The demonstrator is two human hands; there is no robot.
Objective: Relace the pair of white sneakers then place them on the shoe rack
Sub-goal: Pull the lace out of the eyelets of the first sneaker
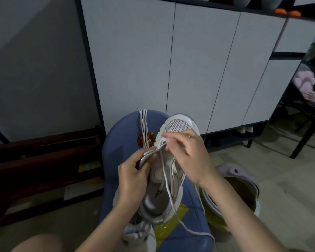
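A white sneaker (pixel 178 124) with a mesh toe lies on a blue stool (pixel 120 142), toe pointing away from me. My left hand (pixel 133 177) grips its left side by the eyelet flap. My right hand (pixel 189 155) pinches the white lace (pixel 166 182) near the lower eyelets; the fingertips are blurred. The lace's loose end trails over the insole toward me. A second white lace (pixel 143 128) lies folded in several strands on the stool's far part. The second sneaker (pixel 136 235) shows partly at the bottom, under my left forearm.
White cabinet doors (pixel 198 60) with a dark frame stand behind the stool, with a low open shelf (pixel 231 139) beneath. A dark wooden bench (pixel 44 160) is to the left. A lilac and green bin (pixel 235 193) sits right of the stool. A dark table (pixel 307 110) with pink cloth is far right.
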